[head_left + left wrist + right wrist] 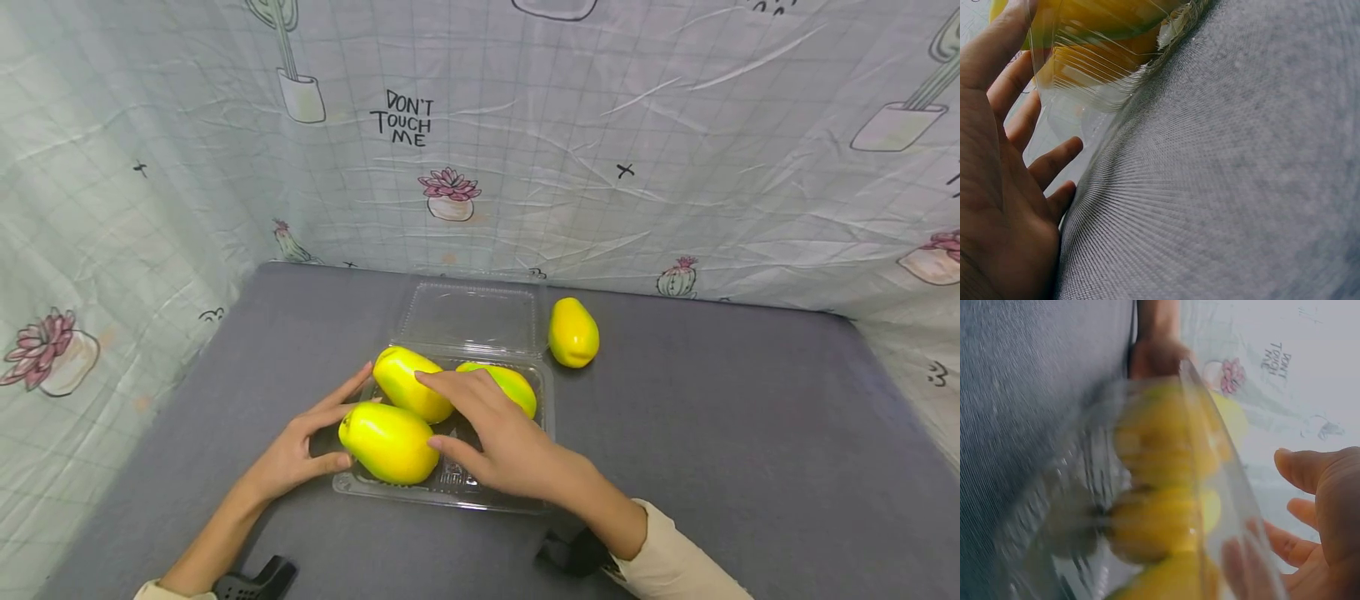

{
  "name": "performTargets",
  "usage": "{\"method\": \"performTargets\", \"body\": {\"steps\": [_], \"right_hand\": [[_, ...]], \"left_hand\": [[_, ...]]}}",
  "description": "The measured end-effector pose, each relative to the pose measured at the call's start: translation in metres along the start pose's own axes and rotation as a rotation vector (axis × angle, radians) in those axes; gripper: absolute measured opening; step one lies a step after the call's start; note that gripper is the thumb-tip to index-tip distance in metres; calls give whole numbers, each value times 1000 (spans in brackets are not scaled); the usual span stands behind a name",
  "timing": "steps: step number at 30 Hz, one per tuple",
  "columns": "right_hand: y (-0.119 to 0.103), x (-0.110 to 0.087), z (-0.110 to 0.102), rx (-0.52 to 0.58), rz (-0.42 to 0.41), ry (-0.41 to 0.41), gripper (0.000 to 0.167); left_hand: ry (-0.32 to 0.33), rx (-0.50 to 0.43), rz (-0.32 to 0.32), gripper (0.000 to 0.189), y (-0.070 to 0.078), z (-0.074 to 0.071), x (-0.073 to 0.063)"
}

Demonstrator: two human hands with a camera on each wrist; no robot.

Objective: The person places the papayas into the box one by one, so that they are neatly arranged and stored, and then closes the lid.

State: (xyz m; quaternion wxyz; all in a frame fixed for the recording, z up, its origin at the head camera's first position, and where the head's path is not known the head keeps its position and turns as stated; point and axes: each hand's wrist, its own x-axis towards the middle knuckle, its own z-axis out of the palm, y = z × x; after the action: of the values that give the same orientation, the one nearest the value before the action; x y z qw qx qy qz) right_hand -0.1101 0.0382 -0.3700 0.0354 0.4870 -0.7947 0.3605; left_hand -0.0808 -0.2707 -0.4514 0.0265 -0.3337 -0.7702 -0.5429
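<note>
Three yellow, mango-shaped fruits lie in a clear plastic clamshell box (495, 502): a front-left fruit (390, 446), a back-left fruit (408, 385) and a greenish-yellow right fruit (521, 390), partly covered by a hand. My left hand (288, 454) is at the box's left side, fingers spread, its thumb close to the front-left fruit; the left wrist view shows these fingers (1022, 122) along the clear wall. Over the box, my right hand (517, 446) has its thumb near the front-left fruit's right end and its fingers above the back-left one. In the right wrist view its thumb (1304, 469) stands apart from the fruit.
The box's clear lid (472, 317) lies folded back toward the printed curtain (540, 200). Another yellow fruit (573, 333) lies on the grey cloth, right of the lid. Black wrist devices (258, 581) show near both wrists.
</note>
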Motion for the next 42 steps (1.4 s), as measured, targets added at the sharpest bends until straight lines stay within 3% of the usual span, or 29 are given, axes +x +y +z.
{"method": "performTargets", "body": {"steps": [9, 16, 31, 42], "right_hand": [[8, -4, -17, -14, 27, 85, 63], [23, -8, -33, -8, 45, 200, 64], [56, -18, -65, 1, 235, 333, 61], [84, -26, -73, -55, 338, 441, 55]], "left_hand": [[2, -9, -2, 60, -1, 1, 0], [5, -6, 7, 59, -3, 1, -1], [5, -15, 7, 60, -4, 2, 0], [10, -4, -2, 61, -4, 0, -1]]}}
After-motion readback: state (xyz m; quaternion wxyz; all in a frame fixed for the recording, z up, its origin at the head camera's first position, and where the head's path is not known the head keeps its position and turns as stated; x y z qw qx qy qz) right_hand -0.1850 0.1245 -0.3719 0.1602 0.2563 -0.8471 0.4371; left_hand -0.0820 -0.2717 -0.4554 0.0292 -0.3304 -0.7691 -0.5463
